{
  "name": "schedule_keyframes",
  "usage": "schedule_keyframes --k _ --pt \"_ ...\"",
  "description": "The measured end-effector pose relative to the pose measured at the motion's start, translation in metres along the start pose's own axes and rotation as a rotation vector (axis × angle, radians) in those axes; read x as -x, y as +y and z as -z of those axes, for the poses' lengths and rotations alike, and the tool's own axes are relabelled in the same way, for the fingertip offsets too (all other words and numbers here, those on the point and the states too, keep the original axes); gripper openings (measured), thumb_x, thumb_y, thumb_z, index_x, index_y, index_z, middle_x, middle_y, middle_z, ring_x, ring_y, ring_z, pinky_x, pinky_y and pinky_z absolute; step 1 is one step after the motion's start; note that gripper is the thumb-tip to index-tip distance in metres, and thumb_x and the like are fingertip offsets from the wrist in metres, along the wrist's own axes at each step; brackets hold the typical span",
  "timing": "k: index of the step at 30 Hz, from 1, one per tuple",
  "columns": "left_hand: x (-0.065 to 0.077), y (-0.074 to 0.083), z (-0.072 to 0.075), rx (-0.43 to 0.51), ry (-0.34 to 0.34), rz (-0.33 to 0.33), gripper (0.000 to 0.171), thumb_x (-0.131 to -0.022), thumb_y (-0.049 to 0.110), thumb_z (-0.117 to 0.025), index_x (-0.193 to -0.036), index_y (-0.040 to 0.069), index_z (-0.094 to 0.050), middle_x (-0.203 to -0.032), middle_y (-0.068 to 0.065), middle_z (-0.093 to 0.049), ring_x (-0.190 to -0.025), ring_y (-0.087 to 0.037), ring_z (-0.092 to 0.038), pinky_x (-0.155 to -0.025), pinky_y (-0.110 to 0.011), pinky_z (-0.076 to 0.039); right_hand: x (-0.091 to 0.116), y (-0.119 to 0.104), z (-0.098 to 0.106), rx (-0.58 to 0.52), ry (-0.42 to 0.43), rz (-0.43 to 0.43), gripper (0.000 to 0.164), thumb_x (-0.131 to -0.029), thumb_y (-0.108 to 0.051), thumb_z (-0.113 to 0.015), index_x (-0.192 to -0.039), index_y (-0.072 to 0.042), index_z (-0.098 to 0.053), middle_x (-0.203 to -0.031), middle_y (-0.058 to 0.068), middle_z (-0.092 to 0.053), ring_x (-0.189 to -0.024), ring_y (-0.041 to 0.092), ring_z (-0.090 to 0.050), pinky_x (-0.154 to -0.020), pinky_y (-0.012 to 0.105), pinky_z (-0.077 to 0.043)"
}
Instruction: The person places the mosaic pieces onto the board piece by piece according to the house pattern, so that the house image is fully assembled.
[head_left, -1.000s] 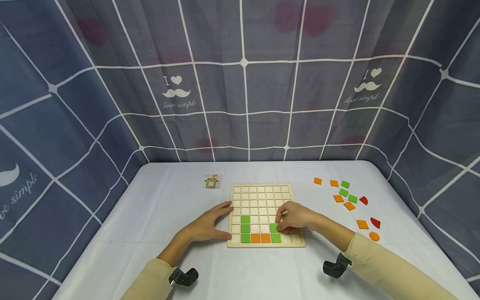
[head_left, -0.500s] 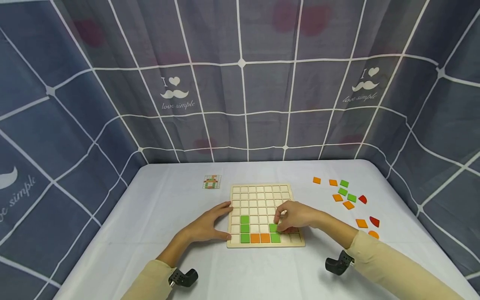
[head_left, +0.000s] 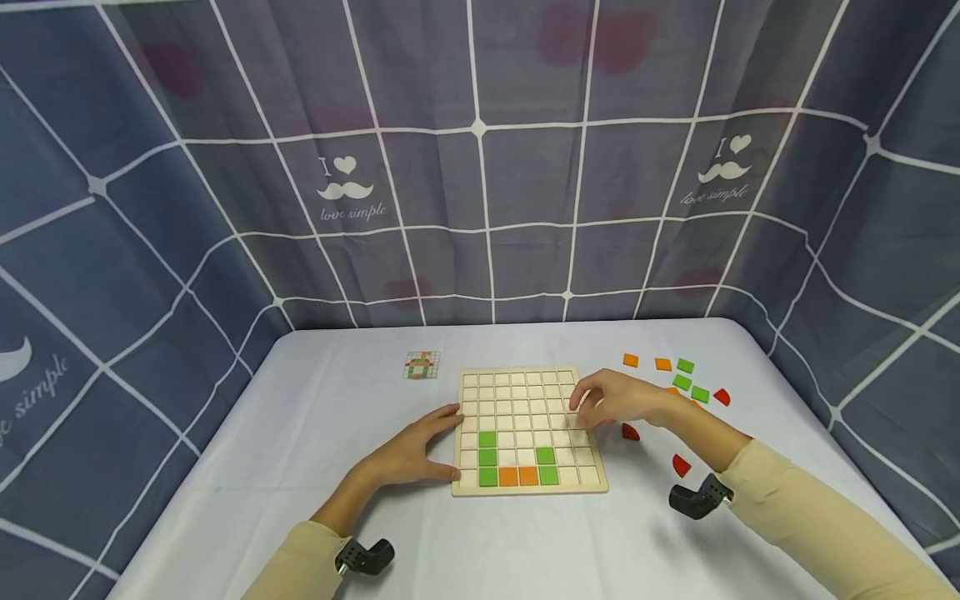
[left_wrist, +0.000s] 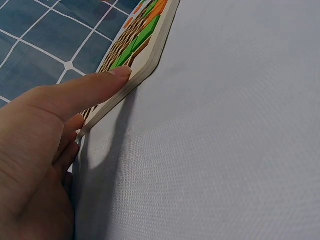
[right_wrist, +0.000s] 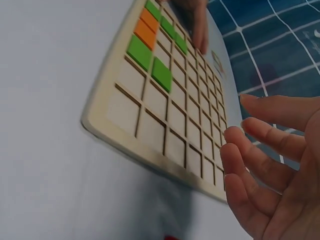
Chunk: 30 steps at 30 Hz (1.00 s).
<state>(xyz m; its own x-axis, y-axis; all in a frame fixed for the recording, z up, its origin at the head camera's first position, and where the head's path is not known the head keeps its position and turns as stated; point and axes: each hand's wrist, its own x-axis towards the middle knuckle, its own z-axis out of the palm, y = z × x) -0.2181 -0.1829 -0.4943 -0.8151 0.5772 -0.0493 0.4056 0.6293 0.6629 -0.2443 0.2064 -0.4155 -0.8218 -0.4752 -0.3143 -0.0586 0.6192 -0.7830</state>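
A square wooden grid board lies on the table. On its left side stands a column of green tiles, with orange tiles along the bottom row. Another green tile sits flat in its cell above one more green at the row's right end. My left hand touches the board's left edge, thumb on the rim at the near corner, fingers fairly straight. Over the board's right edge hovers my right hand, fingers loosely bent with nothing between them in the right wrist view.
Right of the board lie loose green tiles, orange tiles and red pieces, some partly behind my right arm. Two red pieces lie nearer the board. A small pattern card is beyond its far left corner.
My right hand has let go of the green tile on the board and moved up and right to the board's right edge. My left hand keeps its place.
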Motion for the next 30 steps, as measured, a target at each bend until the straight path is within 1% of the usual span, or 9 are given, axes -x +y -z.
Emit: schedule_keyframes --k 3,6,11,14,17,19,21,26,30 --pt "0.001 -0.001 0.0 -0.01 -0.007 0.009 0.094 -0.081 0.043 -0.087 -0.159 0.014 -0.043 -0.169 -0.001 -0.025 -0.154 -0.028 -0.021 -0.122 -0.052 -0.023 0.003 0.003 0.013 0.013 0.026 -0.022 0.027 -0.087 -0.011 -0.08 -0.111 -0.002 -0.07 -0.091 0.005 -0.071 -0.086 0.023 -0.062 -0.075 0.037 -0.052" --pt "0.001 -0.001 -0.001 -0.003 0.0 0.0 0.094 -0.081 0.044 -0.087 -0.158 0.013 -0.044 -0.169 -0.002 -0.026 -0.154 -0.03 -0.022 -0.121 -0.054 -0.023 0.006 0.006 0.026 0.013 0.044 -0.045 0.029 -0.089 -0.013 -0.079 -0.114 -0.003 -0.07 -0.094 0.005 -0.071 -0.091 0.023 -0.063 -0.08 0.04 -0.053" --pt "0.001 -0.002 -0.001 -0.009 0.004 0.001 0.095 -0.08 0.046 -0.087 -0.158 0.014 -0.044 -0.168 -0.001 -0.026 -0.154 -0.029 -0.022 -0.121 -0.053 -0.023 0.012 0.017 0.048 0.031 0.08 -0.066 0.033 -0.091 -0.015 -0.078 -0.12 -0.002 -0.068 -0.1 0.009 -0.072 -0.095 0.024 -0.064 -0.088 0.046 -0.054" --pt "0.001 -0.001 -0.001 0.001 0.001 -0.01 0.094 -0.08 0.046 -0.087 -0.158 0.012 -0.045 -0.168 -0.003 -0.027 -0.154 -0.031 -0.022 -0.121 -0.055 -0.023 0.018 0.027 0.062 0.031 0.121 -0.071 0.037 -0.092 -0.017 -0.078 -0.122 0.001 -0.067 -0.101 0.011 -0.072 -0.094 0.026 -0.064 -0.087 0.047 -0.055" --pt "0.0 -0.001 -0.001 0.0 -0.002 -0.017 0.094 -0.08 0.045 -0.087 -0.157 0.012 -0.045 -0.168 -0.003 -0.027 -0.154 -0.031 -0.022 -0.121 -0.055 -0.023 0.026 0.038 0.076 0.013 0.156 -0.086 0.042 -0.093 -0.02 -0.079 -0.125 0.003 -0.065 -0.102 0.013 -0.071 -0.096 0.031 -0.064 -0.088 0.048 -0.055" --pt "0.0 -0.002 -0.001 -0.006 -0.004 -0.017 0.094 -0.08 0.046 -0.087 -0.158 0.012 -0.044 -0.168 -0.003 -0.026 -0.154 -0.031 -0.022 -0.121 -0.054 -0.023 0.031 0.048 0.086 0.007 0.174 -0.091 0.045 -0.093 -0.023 -0.08 -0.126 0.003 -0.065 -0.103 0.012 -0.071 -0.097 0.034 -0.064 -0.088 0.05 -0.055" --pt "0.0 -0.002 0.0 -0.012 -0.005 -0.011 0.094 -0.08 0.046 -0.087 -0.158 0.013 -0.044 -0.169 -0.002 -0.026 -0.154 -0.03 -0.022 -0.121 -0.054 -0.023 0.035 0.059 0.096 0.007 0.189 -0.093 0.047 -0.093 -0.025 -0.079 -0.127 0.003 -0.064 -0.107 0.015 -0.071 -0.1 0.036 -0.065 -0.09 0.05 -0.056" --pt "-0.001 -0.002 0.001 -0.006 -0.003 -0.012 0.095 -0.08 0.046 -0.087 -0.158 0.012 -0.044 -0.168 -0.004 -0.026 -0.154 -0.031 -0.022 -0.121 -0.055 -0.023 0.048 0.089 0.117 -0.005 0.223 -0.068 0.046 -0.097 -0.021 -0.075 -0.131 0.006 -0.061 -0.115 0.017 -0.07 -0.107 0.037 -0.064 -0.095 0.051 -0.055" --pt "-0.001 -0.001 0.0 0.003 -0.004 -0.02 0.095 -0.081 0.046 -0.087 -0.158 0.01 -0.044 -0.168 -0.006 -0.027 -0.154 -0.033 -0.023 -0.121 -0.056 -0.023 0.056 0.107 0.126 0.014 0.239 -0.08 0.047 -0.099 -0.02 -0.073 -0.133 0.009 -0.059 -0.114 0.014 -0.069 -0.106 0.035 -0.062 -0.093 0.046 -0.056"
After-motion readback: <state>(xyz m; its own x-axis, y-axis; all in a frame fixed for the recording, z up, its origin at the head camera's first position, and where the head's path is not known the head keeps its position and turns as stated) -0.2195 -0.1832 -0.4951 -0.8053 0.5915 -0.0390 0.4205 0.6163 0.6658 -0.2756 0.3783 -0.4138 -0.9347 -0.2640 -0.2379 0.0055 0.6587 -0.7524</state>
